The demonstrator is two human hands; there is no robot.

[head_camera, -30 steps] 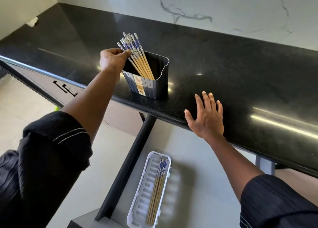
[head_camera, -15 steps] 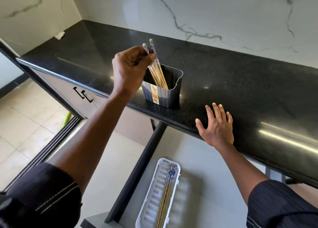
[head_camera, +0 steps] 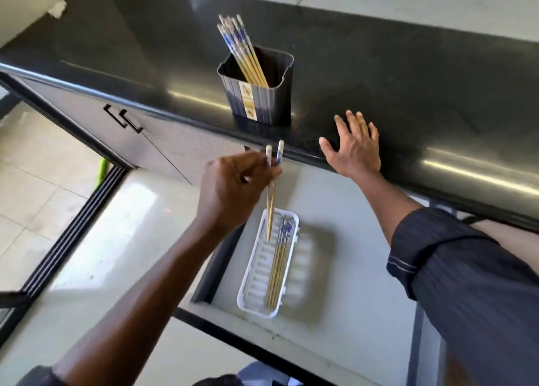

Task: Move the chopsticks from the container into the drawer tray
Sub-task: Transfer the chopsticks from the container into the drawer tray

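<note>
A dark ribbed container (head_camera: 264,99) stands near the front edge of the black counter, with several blue-topped wooden chopsticks (head_camera: 242,50) leaning in it. My left hand (head_camera: 233,190) grips a pair of chopsticks (head_camera: 270,199), held nearly upright, tips pointing down over the far end of the white slotted tray (head_camera: 253,277). The tray lies in the open drawer and holds several chopsticks (head_camera: 278,266) along its right side. My right hand (head_camera: 354,148) rests flat on the counter edge, fingers spread, holding nothing.
The grey drawer (head_camera: 344,269) is pulled out below the black counter (head_camera: 408,79). Cabinet doors with black handles (head_camera: 124,120) are to the left, above a tiled floor (head_camera: 32,181). A marble wall (head_camera: 437,3) backs the counter.
My left hand lifted a pair of chopsticks out of the container and carried them down toward me, over the drawer tray. My right hand stayed on the counter edge.
</note>
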